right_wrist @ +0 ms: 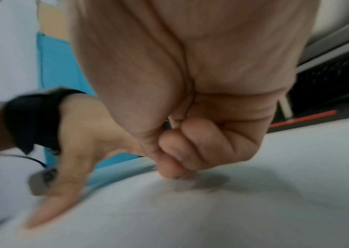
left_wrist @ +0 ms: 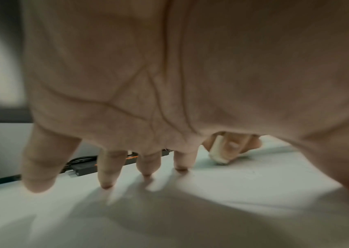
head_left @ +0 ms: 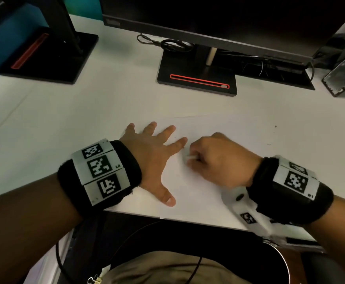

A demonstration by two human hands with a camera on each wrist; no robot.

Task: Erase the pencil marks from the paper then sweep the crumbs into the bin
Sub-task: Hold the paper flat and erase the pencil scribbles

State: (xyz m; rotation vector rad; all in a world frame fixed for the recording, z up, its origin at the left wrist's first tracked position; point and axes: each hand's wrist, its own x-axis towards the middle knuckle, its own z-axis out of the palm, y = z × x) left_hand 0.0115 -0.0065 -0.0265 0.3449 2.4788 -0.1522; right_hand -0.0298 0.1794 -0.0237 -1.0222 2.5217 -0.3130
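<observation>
A white sheet of paper [head_left: 218, 128] lies on the white desk near its front edge. My left hand [head_left: 153, 152] lies flat with fingers spread, pressing down the paper's left part; its fingertips [left_wrist: 147, 172] touch the surface. My right hand [head_left: 214, 156] is curled around a small white eraser [head_left: 190, 157], whose tip meets the paper just right of the left forefinger. From the left wrist view the eraser [left_wrist: 216, 151] shows pinched between thumb and fingers. The right wrist view is blurred, showing the right hand [right_wrist: 182, 151] fisted on the paper. A few small dark specks [head_left: 275, 126] lie at the paper's right.
A monitor stand [head_left: 197, 78] with a red slot sits behind the paper, a second stand [head_left: 48, 56] at the far left. Cables [head_left: 167, 43] and a dark device [head_left: 343, 78] lie at the back right. The desk's front edge [head_left: 134, 214] runs under my wrists.
</observation>
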